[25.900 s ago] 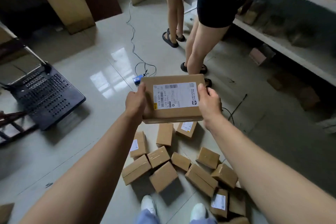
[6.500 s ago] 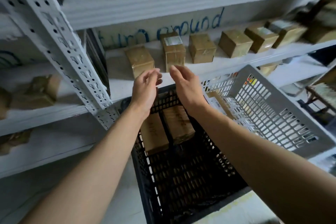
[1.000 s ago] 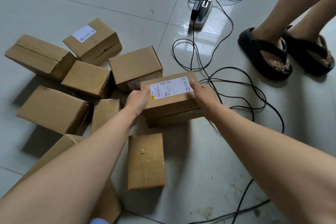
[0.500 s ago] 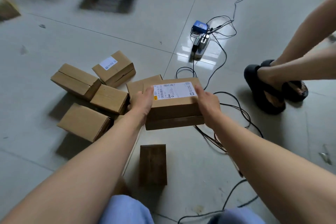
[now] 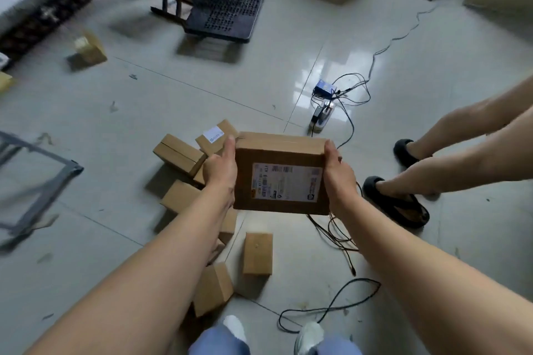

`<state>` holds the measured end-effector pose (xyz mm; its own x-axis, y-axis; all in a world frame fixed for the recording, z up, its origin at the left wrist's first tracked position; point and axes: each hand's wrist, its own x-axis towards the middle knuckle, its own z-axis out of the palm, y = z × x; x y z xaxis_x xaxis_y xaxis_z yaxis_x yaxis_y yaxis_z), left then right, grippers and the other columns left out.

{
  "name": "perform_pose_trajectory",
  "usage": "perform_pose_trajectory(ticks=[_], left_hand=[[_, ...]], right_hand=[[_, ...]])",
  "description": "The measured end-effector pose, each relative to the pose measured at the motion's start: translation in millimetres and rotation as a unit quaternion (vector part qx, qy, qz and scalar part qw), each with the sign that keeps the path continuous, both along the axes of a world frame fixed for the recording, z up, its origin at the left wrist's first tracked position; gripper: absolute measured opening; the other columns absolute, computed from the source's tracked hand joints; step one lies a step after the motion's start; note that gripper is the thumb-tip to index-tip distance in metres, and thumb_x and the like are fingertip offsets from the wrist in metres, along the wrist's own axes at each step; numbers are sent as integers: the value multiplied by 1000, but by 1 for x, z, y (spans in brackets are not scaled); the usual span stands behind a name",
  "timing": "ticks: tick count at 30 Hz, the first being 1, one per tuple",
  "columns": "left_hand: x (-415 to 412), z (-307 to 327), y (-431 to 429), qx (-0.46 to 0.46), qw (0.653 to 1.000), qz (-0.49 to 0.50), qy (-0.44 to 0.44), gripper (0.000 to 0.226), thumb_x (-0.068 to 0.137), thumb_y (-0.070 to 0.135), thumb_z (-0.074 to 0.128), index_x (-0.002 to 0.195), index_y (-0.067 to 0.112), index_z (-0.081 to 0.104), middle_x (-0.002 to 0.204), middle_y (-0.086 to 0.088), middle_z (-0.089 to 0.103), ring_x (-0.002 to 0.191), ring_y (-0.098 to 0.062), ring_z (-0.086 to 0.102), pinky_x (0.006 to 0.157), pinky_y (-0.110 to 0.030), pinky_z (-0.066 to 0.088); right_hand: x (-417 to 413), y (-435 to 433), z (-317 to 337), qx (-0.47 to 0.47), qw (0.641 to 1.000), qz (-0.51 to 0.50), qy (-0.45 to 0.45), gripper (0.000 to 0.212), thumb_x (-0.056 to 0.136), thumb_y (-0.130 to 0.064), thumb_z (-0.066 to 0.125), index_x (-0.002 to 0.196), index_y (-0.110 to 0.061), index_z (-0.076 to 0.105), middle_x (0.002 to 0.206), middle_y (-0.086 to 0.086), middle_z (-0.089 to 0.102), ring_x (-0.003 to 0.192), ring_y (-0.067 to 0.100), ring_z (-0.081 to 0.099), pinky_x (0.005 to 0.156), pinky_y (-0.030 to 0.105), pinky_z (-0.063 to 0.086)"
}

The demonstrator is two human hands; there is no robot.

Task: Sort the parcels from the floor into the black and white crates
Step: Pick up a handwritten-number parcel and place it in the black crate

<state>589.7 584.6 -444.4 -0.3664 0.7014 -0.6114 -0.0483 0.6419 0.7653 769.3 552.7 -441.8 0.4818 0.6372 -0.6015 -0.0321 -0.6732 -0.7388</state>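
Holding a labelled parcel [image 5: 281, 174] clear of the floor between both hands, left hand [image 5: 220, 170] clasping its left edge, right hand [image 5: 339, 171] its right edge, thumbs pressed along the sides, other fingers hidden behind it, loose parcels [image 5: 178, 153] on the tiles below.

Between the left fingers [image 5: 227, 150] and right fingers [image 5: 331, 153] sits the parcel [image 5: 281, 173]; left of them loose parcels [image 5: 178, 154] lie on the floor [image 5: 86, 124], cables [image 5: 334, 235] right, trolley [image 5: 230, 6] beyond.
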Motion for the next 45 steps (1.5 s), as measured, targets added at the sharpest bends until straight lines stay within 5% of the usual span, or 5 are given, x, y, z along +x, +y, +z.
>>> perform_pose_trajectory(ticks=[12, 15, 19, 25, 45], left_hand=[[-66, 203, -28, -12, 997, 48, -63, 15, 86, 26, 43, 79, 14, 48, 82, -9, 52, 66, -22, 52, 53, -26, 42], [-89, 237, -38, -17, 994, 74, -84, 40, 90, 46, 49, 108, 11, 53, 98, -10, 57, 79, -26, 59, 66, -37, 55], [-121, 268, -55, -3, 997, 46, -54, 32, 91, 40, 53, 100, 10, 52, 89, -8, 56, 78, -21, 56, 64, -32, 48], [-161, 287, -95, 32, 998, 36, -29, 10, 83, 11, 51, 92, 7, 50, 86, -12, 56, 82, -24, 54, 59, -27, 40], [-246, 346, -223, 118, 948, 295, 16, 25, 83, 17, 59, 107, 11, 59, 115, -14, 62, 107, -31, 56, 90, -39, 45]], right_hand=[[-42, -16, 200, 31, 999, 29, 17, 21, 82, -23, 56, 95, -6, 53, 89, 8, 51, 71, 19, 48, 58, 28, 37], [-68, -22, 233, 51, 998, 44, 14, 37, 77, -45, 57, 94, -12, 55, 100, 7, 57, 87, 24, 54, 73, 32, 45], [-101, -24, 267, 44, 997, 67, 4, 52, 87, -62, 48, 101, -13, 54, 105, 7, 53, 100, 27, 52, 94, 37, 44], [-147, -37, 292, 99, 989, 108, -6, 41, 93, -44, 52, 99, -4, 57, 98, 9, 52, 89, 24, 48, 71, 29, 35], [-270, -89, 347, 194, 924, 329, 17, 38, 93, -39, 54, 113, -8, 49, 108, 10, 56, 97, 22, 55, 78, 33, 46]])
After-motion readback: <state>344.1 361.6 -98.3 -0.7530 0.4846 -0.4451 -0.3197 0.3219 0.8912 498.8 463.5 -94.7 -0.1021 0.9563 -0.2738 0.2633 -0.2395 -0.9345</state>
